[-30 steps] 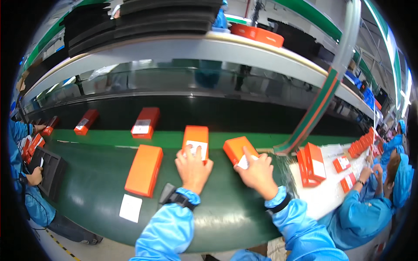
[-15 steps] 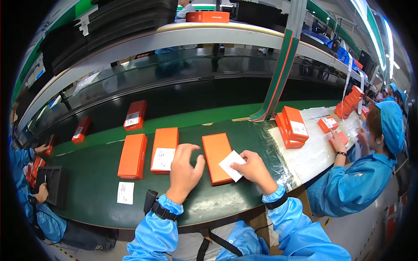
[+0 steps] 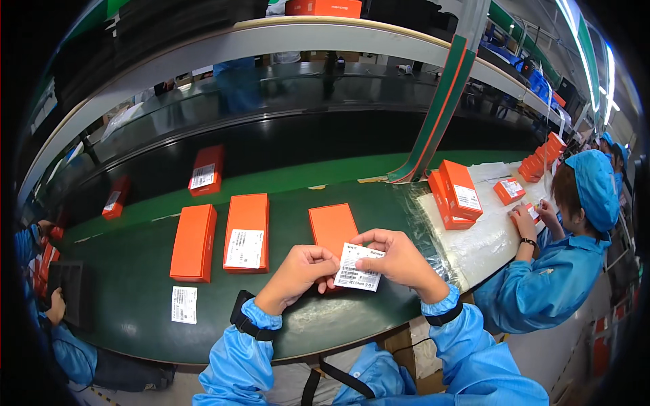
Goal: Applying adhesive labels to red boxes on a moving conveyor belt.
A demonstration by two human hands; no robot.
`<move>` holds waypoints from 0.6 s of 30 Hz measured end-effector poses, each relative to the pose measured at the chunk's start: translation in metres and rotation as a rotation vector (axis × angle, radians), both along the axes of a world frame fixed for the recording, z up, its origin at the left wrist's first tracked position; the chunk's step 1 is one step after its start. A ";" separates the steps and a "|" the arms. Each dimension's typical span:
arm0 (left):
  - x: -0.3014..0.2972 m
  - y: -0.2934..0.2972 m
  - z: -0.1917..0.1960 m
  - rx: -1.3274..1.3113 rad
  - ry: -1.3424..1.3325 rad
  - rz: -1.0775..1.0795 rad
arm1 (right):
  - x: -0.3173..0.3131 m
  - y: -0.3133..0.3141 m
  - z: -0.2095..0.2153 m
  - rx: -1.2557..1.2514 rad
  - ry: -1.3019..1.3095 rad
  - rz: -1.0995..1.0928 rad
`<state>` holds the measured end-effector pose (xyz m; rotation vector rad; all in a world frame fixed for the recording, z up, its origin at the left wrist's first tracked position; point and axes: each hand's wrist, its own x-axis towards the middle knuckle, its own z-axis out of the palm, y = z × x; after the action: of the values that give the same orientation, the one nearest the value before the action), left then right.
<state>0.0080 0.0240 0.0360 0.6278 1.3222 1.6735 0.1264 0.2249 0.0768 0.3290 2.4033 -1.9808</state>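
Observation:
A white printed label (image 3: 357, 276), roughly square, is pinched between the thumb and fingers of my right hand (image 3: 406, 262). My left hand (image 3: 298, 272) is closed, its thumb and fingertips pinching at the label's left edge. Behind the label lies an orange box (image 3: 333, 224), its lower part hidden by the label and my hands. To the left, another orange box (image 3: 248, 210) carries a white label (image 3: 245, 249) on its lower half. Beside it stands a plain-topped orange box (image 3: 192, 240). A loose white label (image 3: 184, 304) lies on the green table below that one.
Two stacked orange boxes (image 3: 455, 196) stand on the right, near a co-worker (image 3: 555, 250) handling a small labelled box. Farther back are labelled boxes (image 3: 206, 170) (image 3: 116, 197). Another person's hand (image 3: 57, 308) is by a dark tray (image 3: 73, 287) at left. A green post (image 3: 437, 111) rises behind the table.
My left hand has moved right and gone from spread fingers to a pinch at the label's edge. The label in my right hand has turned more upright, its printing facing me.

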 end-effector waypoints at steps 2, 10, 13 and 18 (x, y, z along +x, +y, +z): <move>-0.003 -0.001 -0.002 0.018 -0.029 -0.032 | 0.001 -0.003 0.004 -0.118 0.019 0.031; 0.006 -0.001 -0.018 0.126 -0.349 -0.340 | 0.013 -0.017 -0.009 -0.145 0.228 0.102; 0.021 -0.002 -0.020 0.026 -0.355 -0.356 | 0.029 -0.015 -0.009 0.150 0.250 0.129; 0.075 0.036 -0.023 0.067 -0.387 -0.351 | 0.073 0.009 -0.011 0.406 0.478 -0.051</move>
<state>0.0830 0.0603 0.0129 0.5079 0.8303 1.4617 0.1995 0.2342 0.0658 -0.1045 3.1223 -1.7278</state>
